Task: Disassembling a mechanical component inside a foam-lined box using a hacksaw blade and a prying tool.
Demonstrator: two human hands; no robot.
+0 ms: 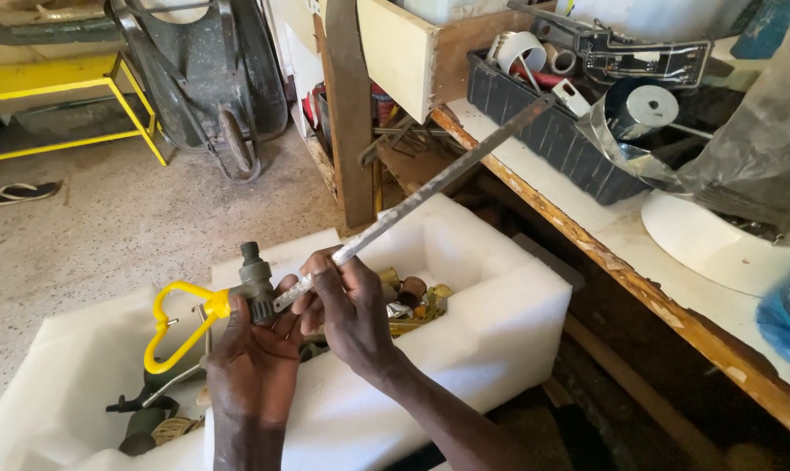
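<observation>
While one grey valve (255,283) with one yellow handle (178,324) sits clasped in the left hand (253,358) above a white foam box (491,305), the right hand (351,305) pinches one long metal rod (438,179), tip against the valve.

A speckled concrete floor (124,218) carries a white foam box (499,305), a yellow metal frame (72,87) and a sandal (20,191) near its left edge. The wooden workbench (674,318) bears a dark plastic tray (552,139) and a white disc (718,244) near its front edge.
</observation>
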